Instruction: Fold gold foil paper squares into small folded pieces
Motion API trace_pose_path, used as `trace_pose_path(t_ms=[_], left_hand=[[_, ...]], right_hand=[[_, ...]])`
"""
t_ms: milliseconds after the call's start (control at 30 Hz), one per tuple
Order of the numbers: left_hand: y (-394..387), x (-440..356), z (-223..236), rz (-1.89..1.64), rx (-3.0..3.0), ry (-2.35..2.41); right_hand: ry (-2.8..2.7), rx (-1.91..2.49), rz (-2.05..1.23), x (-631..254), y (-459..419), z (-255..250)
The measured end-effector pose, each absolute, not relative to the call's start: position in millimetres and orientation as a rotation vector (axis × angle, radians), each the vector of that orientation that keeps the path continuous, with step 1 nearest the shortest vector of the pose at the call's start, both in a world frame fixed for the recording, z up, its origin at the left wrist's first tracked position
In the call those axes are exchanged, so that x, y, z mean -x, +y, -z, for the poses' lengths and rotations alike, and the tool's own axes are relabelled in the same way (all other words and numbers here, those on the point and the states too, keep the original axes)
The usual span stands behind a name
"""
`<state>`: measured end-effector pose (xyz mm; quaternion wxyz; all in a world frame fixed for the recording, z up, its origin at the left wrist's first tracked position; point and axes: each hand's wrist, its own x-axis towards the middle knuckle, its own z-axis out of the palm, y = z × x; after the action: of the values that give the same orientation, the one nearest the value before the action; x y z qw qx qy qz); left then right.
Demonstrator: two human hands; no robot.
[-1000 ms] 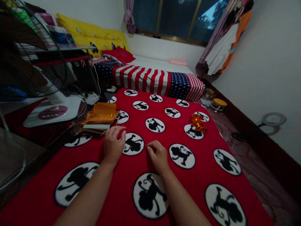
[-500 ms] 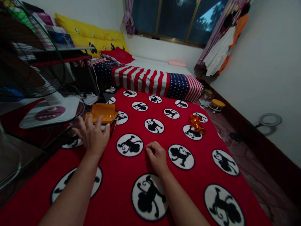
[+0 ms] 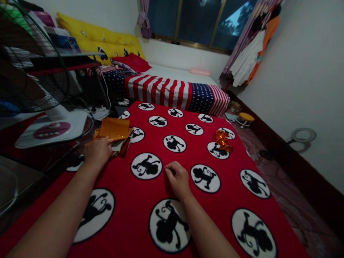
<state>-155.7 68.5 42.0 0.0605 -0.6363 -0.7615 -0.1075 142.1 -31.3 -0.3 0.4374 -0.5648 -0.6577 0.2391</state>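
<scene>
Reference for all places is the red cloth (image 3: 215,211), printed with black figures in white circles. The stack of orange sheets (image 3: 115,128) lies at the cloth's left edge, toward the far half. As seen, the long axis of its top sheet runs roughly across the cloth, slightly skewed, one end toward the cloth's left edge and the other toward its middle.

Condition of the stack: top sheet glossy orange and creased; pale layers (image 3: 117,144) show beneath it on the near side; darker brown edges fan out unevenly at the end facing the cloth's middle.

Left hand (image 3: 98,152) is at the near, left part of the stack, back of the hand up, fingers reaching over it. The fingertips are mostly hidden; whether they grip a sheet cannot be told. This hand blocks the view of the stack's near left corner. Right hand (image 3: 177,179) rests about mid-cloth, fingers curled into a loose fist.

Crumpled orange foil (image 3: 223,140) lies near the cloth's right edge. Beyond the left edge stands a fan base (image 3: 52,130); beyond the far edge, a striped bed cover (image 3: 161,89); beyond the right edge, a yellow stool (image 3: 245,117).
</scene>
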Motion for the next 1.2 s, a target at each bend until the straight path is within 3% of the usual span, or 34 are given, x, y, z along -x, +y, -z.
trace_pose_path(t_ms=[633, 1200], left_hand=[[76, 177, -65, 0.160, 1.844, -2.353], [71, 185, -54, 0.397, 1.746, -2.387]], right_hand=[[-1.640, 1.404, -0.584, -142, -31, 0], [-1.634, 1.399, -0.586, -143, -30, 2]])
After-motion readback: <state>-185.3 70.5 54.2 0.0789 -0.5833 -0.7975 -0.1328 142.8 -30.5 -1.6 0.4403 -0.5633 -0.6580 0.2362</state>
